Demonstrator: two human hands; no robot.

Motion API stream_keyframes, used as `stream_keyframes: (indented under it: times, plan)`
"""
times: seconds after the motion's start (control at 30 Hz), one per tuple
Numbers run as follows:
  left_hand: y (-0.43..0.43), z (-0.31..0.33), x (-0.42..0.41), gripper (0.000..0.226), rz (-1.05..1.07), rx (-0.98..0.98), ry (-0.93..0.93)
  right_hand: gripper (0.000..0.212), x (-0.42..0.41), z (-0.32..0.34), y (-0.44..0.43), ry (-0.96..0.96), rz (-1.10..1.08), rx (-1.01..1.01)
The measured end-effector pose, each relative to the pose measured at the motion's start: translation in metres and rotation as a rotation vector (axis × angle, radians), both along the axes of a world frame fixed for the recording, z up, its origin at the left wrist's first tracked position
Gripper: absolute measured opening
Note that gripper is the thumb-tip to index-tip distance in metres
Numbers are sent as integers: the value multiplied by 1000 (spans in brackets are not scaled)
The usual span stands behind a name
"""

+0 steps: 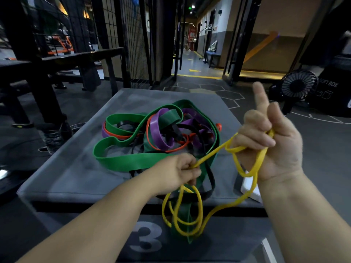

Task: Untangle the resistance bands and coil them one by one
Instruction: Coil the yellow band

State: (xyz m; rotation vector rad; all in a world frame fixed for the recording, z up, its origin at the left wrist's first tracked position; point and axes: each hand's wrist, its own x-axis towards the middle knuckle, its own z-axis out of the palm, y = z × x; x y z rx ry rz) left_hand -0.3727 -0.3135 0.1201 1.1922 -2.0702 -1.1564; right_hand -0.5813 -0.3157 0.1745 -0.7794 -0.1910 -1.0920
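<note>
- L hand (182,171): fingers curled into a fist, clamped on the yellow band (214,150); the band exits the fist at the thumb side.
- R hand (269,141): palm toward camera, thumb and 3 fingers curled round the same yellow band; index finger sticks straight up, off the band.
- Yellow band, between hands: 1 strand runs taut from L fist up and right to R hand.
- Yellow band, below R hand: a loop hangs beside the wrist, then 1 strand drops left toward the lower coils.
- Yellow band, below L hand: several loose loops hang over the front edge of the grey box (76,168), in front of the large "3" (150,242) printed on its face.
- Tangle location: centre of box top, just beyond L hand.
- Tangle contents: wide green band (133,162) as outer loops, purple band (157,128), thin red band (176,149) and black band (212,179), all interlaced. Exact crossings cannot be told.
- Green band: 1 end hangs over the front edge, behind the yellow loops.
- White item (248,185): on box top at near R corner, partly hidden by R wrist; type cannot be told.
- Surroundings: small black fan (298,86) on floor at R, wire mesh panel (131,35) behind box, dark bench (57,59) at L.
</note>
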Motion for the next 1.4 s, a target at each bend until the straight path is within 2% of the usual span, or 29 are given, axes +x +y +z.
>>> stream_keyframes:
  times: [0.1,0.2,0.27,0.33,0.4,0.5,0.57,0.63,0.7,0.83,0.97,1.1,1.17,1.3,1.4]
  plan:
    - [-4,1,4,18,115,-66,-75,39,-10,8,5,28,-185,-34]
    - [-2,10,8,19,163,-110,-99,38,-16,22,13,90,-525,-34]
    - [3,19,12,18,53,-24,-12,42,-18,28,15,122,-723,28]
    - [11,27,14,15,-105,80,77,44,-16,28,14,179,-816,87]
    - [18,32,15,11,-207,118,96,48,-8,23,11,351,-877,118]
    - [23,33,9,11,-285,127,101,70,13,10,11,654,-861,104]
    - [25,32,6,13,-275,124,149,84,26,1,13,762,-742,96]
    - [24,33,5,14,-235,75,189,87,38,-9,17,839,-600,90]
    - [22,34,5,16,-166,-9,181,74,50,-16,20,951,-524,39]
    - [18,28,4,15,9,-117,171,36,55,-18,22,1114,-464,5]
    - [16,26,6,14,161,-207,129,40,52,-20,20,1351,-524,-56]
    - [15,26,5,6,164,-164,99,40,50,-20,17,1306,-440,-44]
    - [14,25,5,10,149,-147,62,40,46,-19,17,1314,-437,-74]
    - [10,23,10,14,97,-51,-63,18,34,-12,17,1276,-592,-86]
    - [6,21,15,13,89,-37,-119,26,21,-7,14,1214,-720,-44]
